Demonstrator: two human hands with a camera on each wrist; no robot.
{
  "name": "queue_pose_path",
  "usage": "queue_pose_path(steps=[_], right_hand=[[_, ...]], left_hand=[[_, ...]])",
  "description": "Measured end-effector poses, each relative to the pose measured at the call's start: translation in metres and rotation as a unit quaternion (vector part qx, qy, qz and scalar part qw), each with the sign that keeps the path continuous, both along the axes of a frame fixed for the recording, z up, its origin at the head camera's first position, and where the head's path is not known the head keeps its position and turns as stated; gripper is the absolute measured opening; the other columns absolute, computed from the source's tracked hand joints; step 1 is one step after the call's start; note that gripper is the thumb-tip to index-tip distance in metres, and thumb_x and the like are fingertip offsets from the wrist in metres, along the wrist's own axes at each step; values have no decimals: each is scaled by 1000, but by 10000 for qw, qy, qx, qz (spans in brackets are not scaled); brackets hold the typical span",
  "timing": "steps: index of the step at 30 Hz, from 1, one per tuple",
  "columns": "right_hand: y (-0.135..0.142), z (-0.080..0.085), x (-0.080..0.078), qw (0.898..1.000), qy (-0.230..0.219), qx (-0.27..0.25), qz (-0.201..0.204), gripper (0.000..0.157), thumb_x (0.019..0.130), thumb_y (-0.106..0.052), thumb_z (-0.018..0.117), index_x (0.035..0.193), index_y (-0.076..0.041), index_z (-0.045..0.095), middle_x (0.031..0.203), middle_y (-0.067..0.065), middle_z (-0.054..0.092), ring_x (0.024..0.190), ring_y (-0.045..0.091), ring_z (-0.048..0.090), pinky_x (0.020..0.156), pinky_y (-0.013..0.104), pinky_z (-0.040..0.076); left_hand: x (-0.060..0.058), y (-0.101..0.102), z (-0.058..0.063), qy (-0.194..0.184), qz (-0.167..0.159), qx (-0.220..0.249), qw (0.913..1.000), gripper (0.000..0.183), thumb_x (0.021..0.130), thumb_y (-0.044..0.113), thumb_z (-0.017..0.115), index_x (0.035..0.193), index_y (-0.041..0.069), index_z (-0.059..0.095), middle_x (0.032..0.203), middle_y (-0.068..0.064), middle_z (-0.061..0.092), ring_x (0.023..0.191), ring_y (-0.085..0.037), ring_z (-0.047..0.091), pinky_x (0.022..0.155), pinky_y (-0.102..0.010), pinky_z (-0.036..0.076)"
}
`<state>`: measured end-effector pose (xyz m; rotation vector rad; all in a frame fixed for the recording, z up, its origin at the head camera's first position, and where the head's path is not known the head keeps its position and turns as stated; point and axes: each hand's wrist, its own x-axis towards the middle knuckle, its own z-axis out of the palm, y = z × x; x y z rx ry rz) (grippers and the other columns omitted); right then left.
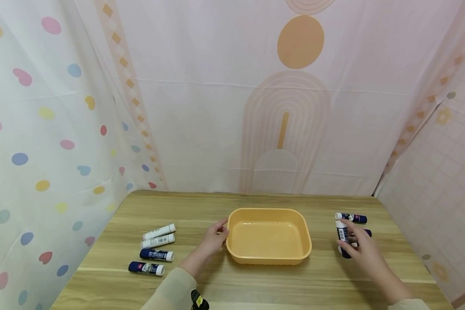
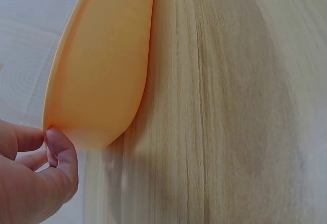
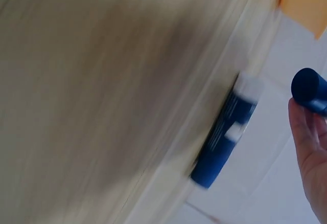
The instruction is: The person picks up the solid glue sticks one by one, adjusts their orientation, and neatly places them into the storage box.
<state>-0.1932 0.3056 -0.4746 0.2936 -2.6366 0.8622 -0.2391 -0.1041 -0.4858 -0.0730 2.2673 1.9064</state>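
A yellow rectangular plastic basin stands mid-table. My left hand pinches its left rim between thumb and fingers; the left wrist view shows the basin's outer wall beside that grip. Over at the right, my right hand grips a navy glue stick with a white cap, its blue end toward me. In the right wrist view that glue stick is held above the wood. Another navy glue stick lies just behind the hand, and one more is partly hidden by the fingers.
On the left side of the wooden table lie two white glue sticks and two navy glue sticks with white caps, in a loose column. Patterned curtains close off the back and both sides.
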Motion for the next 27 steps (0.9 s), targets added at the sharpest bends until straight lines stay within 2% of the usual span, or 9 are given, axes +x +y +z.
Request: queue_pose_path(steps=[8,12,18,27], right_hand=[[-37,10,-9,9965,-502,-669,-89,59,84,-9,70,136,-12,43,106,18,57,85,26,63,61,25,54],[-63,13,-11,9929,-372,-1128,-111,58,83,-8,72,134,-12,44,105,17,56,85,26,63,63,24,55],[-101,12,-15,9814,-55,-1916,18,58,82,-5,72,129,-9,39,107,14,54,82,12,57,63,20,54],[-143,9,-21,9789,-209,-2020,242,57,82,-12,73,130,-14,42,105,13,55,83,20,58,60,20,52]], left_hand=[[1,0,1,21,42,-35,10000,45,97,1,46,142,-1,39,95,-9,46,72,-14,46,60,-24,45],[1,-1,2,35,19,-71,10000,46,97,0,45,142,-1,38,94,-9,46,72,-14,46,61,-25,45],[2,-1,2,45,-3,-83,10000,46,97,0,46,142,-1,38,95,-10,47,73,-14,46,64,-28,47],[3,0,3,23,7,-60,10000,46,97,1,45,142,-1,38,96,-10,47,74,-15,47,64,-28,48]])
